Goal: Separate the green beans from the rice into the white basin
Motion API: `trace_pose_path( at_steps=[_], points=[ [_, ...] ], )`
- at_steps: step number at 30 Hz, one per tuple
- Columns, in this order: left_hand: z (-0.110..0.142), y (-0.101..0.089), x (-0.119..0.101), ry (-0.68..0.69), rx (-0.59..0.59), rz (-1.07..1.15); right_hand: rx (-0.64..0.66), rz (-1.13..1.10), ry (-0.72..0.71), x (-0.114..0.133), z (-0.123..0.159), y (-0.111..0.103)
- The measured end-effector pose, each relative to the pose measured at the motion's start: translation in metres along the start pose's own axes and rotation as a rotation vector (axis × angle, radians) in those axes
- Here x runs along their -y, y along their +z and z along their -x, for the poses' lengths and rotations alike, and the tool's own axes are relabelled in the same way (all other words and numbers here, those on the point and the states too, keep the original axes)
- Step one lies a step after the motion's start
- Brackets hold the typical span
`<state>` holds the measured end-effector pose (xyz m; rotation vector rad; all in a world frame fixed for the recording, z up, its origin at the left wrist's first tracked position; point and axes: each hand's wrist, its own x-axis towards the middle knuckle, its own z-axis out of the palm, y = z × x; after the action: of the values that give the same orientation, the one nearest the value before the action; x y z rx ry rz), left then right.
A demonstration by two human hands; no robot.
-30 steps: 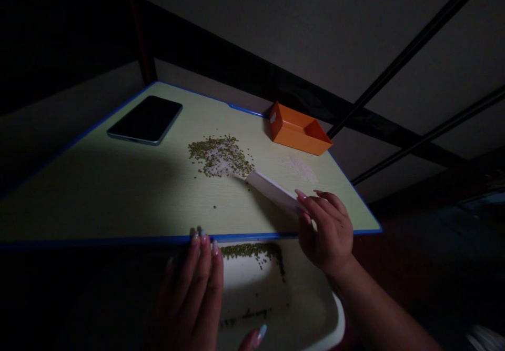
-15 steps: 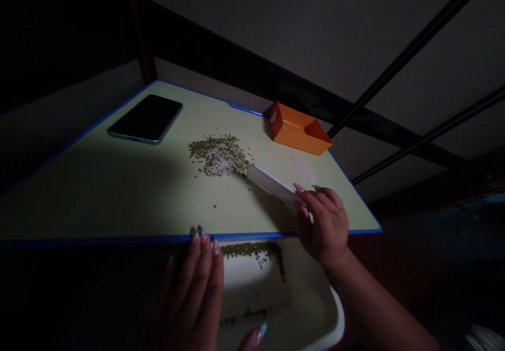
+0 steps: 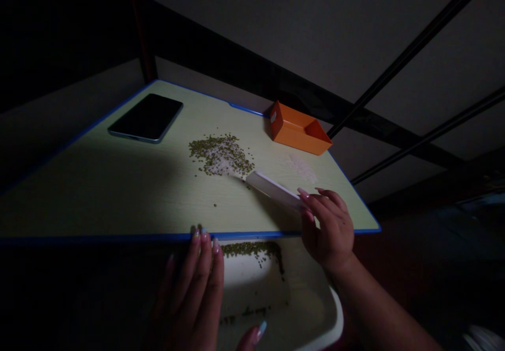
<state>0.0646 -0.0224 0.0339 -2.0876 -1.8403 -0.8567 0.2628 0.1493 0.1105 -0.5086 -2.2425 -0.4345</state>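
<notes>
One slim white tool [image 3: 274, 190] sits pinched in the right hand [image 3: 330, 227], mung beans [image 3: 215, 148] beyond it; left hand [image 3: 197, 293] wide.

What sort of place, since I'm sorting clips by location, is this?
Probably a dim room indoors, perhaps in a home, though darkness hides much: a blue-edged table stands by a wall, with a tablet and loose green beans and white grains heaped on it.

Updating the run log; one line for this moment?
right hand: holds white strip; left hand: at blue table edge; mixed pile: green, white
</notes>
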Motion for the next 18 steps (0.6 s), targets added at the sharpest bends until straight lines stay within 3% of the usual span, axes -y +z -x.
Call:
trace_pose_path(
  at_steps=[12,18],
  points=[
    [-0.0011,-0.0025,0.0004,-0.011,0.0,0.012,0.019,-0.049,-0.001,0.0055,0.0009,-0.0051],
    [-0.0003,-0.0008,-0.0001,-0.024,0.013,0.01,0.068,-0.02,-0.077,0.0065,-0.0014,-0.002]
  ],
)
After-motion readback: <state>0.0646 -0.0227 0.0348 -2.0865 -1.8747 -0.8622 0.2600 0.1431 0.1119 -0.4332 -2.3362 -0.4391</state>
